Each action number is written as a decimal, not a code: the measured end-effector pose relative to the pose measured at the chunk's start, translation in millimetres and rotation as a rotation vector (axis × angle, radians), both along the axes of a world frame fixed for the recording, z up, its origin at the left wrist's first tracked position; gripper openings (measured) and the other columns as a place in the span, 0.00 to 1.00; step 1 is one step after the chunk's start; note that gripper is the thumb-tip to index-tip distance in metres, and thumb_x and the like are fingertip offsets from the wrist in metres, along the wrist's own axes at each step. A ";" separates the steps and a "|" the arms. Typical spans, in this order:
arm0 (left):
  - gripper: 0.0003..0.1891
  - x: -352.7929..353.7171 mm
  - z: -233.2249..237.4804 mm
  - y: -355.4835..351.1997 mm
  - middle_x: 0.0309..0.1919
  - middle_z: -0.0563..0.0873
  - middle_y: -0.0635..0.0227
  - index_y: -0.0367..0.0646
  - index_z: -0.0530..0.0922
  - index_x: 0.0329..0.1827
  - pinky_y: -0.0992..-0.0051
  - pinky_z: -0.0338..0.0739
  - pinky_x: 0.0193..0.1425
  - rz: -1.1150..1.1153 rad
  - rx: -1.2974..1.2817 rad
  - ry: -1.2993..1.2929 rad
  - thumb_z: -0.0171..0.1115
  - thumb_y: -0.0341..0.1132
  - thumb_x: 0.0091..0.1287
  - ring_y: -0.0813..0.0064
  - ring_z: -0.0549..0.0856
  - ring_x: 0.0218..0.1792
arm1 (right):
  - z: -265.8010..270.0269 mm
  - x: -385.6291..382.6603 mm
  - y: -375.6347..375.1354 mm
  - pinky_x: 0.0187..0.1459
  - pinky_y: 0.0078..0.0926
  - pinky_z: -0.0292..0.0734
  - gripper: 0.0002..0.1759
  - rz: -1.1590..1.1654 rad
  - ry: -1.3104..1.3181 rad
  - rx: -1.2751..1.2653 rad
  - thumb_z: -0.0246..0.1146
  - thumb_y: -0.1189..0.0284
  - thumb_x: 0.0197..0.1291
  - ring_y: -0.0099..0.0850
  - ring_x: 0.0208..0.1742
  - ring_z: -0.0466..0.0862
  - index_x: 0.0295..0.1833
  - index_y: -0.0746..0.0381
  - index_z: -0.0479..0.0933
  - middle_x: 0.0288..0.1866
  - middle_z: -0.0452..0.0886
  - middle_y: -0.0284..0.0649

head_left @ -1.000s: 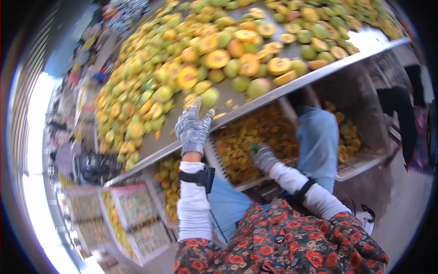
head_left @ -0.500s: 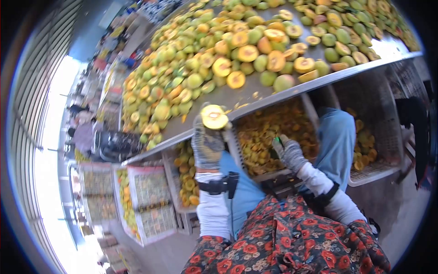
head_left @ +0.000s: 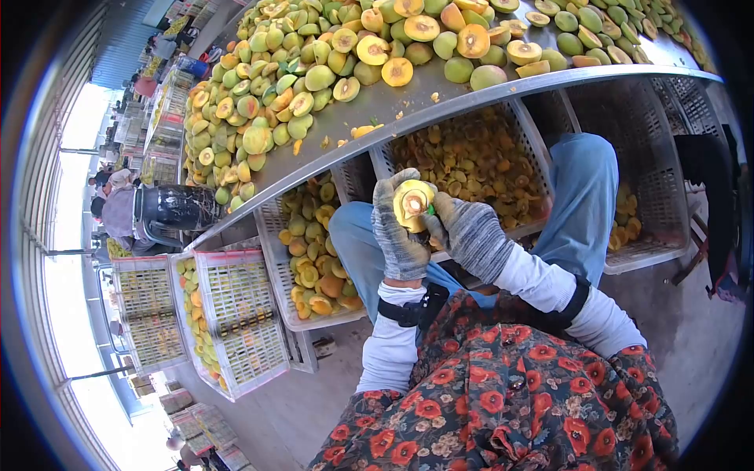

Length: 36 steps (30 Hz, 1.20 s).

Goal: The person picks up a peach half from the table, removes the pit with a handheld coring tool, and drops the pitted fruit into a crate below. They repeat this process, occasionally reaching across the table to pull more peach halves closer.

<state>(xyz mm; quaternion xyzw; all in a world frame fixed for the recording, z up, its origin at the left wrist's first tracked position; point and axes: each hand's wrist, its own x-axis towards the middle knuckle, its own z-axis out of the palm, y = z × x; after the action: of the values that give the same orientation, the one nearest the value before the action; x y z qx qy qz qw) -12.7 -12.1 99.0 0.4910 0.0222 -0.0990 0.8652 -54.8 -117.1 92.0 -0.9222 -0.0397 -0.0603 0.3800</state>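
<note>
The gloved left hand point(head_left: 399, 235) was clasped round a halved fruit point(head_left: 411, 202), cut face upward, before the torso; the gloved right hand point(head_left: 474, 235) was curled on a largely hidden green-tipped tool point(head_left: 430, 209) at the fruit's edge. Beyond the hands, a crate point(head_left: 535, 141) contained fruit pieces; left of them, a second crate point(head_left: 276, 271) contained fruit. Farther beyond, the metal tabletop point(head_left: 353, 118) bore heaped fruit point(head_left: 314, 78), whole-looking and halved.

- table point(head_left: 463, 100): silver-grey
- fruit pile point(head_left: 314, 77) on table: green, yellow, orange
- fruit half point(head_left: 412, 202) before table: yellow, brownish centre
- gloves point(head_left: 477, 240) before table: streaky grey
- top point(head_left: 503, 400) before table: red flowers on black
</note>
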 end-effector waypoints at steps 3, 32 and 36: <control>0.23 -0.2 -4.3 4.2 0.34 0.81 0.63 0.35 0.76 0.44 0.76 0.76 0.43 0.080 -0.005 -0.038 0.50 0.50 0.66 0.73 0.81 0.36 | -1.8 0.3 1.0 0.28 0.41 0.74 0.19 0.030 -0.023 0.031 0.51 0.58 0.62 0.46 0.27 0.80 0.43 0.65 0.71 0.24 0.78 0.50; 0.21 19.3 -59.0 43.5 0.33 0.81 0.61 0.41 0.74 0.43 0.72 0.78 0.26 -0.016 -0.421 0.307 0.50 0.52 0.64 0.63 0.80 0.28 | -47.7 31.2 -65.0 0.06 0.14 0.58 0.22 0.417 1.159 1.666 0.52 0.49 0.61 0.14 0.06 0.61 0.31 0.58 0.72 0.12 0.65 0.27; 0.24 14.7 -57.0 36.6 0.37 0.82 0.59 0.39 0.73 0.49 0.70 0.78 0.29 -0.084 -0.371 0.335 0.49 0.53 0.66 0.62 0.81 0.29 | -150.8 64.5 -44.7 0.27 0.22 0.76 0.18 -0.137 0.568 0.888 0.56 0.56 0.60 0.28 0.24 0.76 0.38 0.62 0.72 0.24 0.74 0.34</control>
<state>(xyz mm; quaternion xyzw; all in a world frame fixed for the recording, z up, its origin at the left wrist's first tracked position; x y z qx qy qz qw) 1.9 24.5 41.9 0.3012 0.1263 -0.2170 0.9199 9.7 -161.9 -58.8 -0.6529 0.1544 0.1559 0.7250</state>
